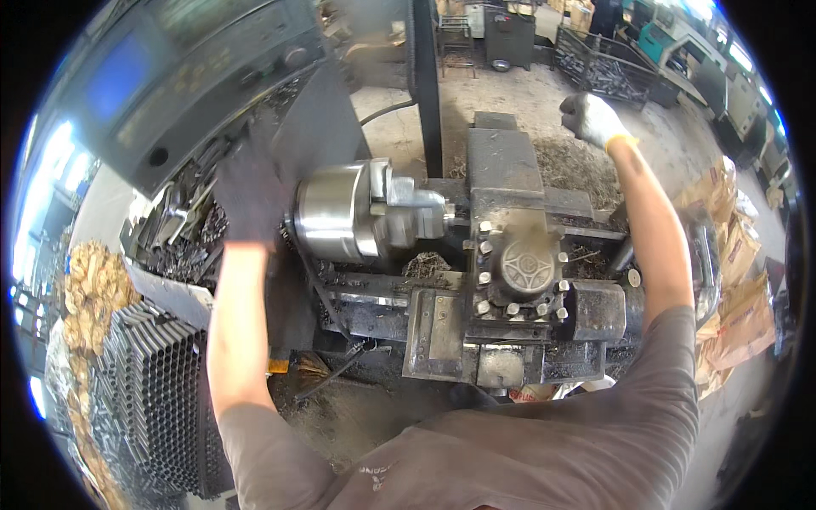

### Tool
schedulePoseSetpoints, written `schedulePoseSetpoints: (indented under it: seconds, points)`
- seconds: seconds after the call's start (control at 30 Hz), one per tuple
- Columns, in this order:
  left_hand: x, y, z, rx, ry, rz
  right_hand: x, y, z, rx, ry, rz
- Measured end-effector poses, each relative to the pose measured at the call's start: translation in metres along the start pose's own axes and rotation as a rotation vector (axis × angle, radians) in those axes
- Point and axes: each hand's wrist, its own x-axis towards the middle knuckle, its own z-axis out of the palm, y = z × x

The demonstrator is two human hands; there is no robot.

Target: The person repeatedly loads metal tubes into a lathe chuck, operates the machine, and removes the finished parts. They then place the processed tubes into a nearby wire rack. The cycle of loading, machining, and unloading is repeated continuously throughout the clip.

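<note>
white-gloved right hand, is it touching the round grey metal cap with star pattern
Apart: in the head view, brownish metal shavings show between the right hand and the cap.

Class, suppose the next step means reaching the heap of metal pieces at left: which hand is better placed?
Probably the left hand: it appears right beside the heap of metal pieces, while the right hand is far to the right.
</note>
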Motion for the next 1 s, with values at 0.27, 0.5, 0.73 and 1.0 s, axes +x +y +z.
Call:
schedulePoseSetpoints:
  seconds: [0.27, 0.5, 0.73, 1.0]
  points:
    - [-0.504, 0.003, -0.044, -0.360, -0.717, -0.223, -0.189, -0.265, -0.032, 0.597, 0.263, -0.530]
    - [-0.969, -0.016, -0.278, -0.216, -1.333, -1.848, -0.355, -0.522, 0.088, 0.942, -0.577, -1.155]
    - [-1.126, 0.055, -0.474, 0.267, -1.045, -2.498, -0.472, -0.738, 0.207, 0.684, -0.974, -1.499]
    - [-1.092, 0.140, -0.328, -0.300, -1.382, -1.830, -0.563, -1.022, 0.250, 0.693, -0.528, -1.967]
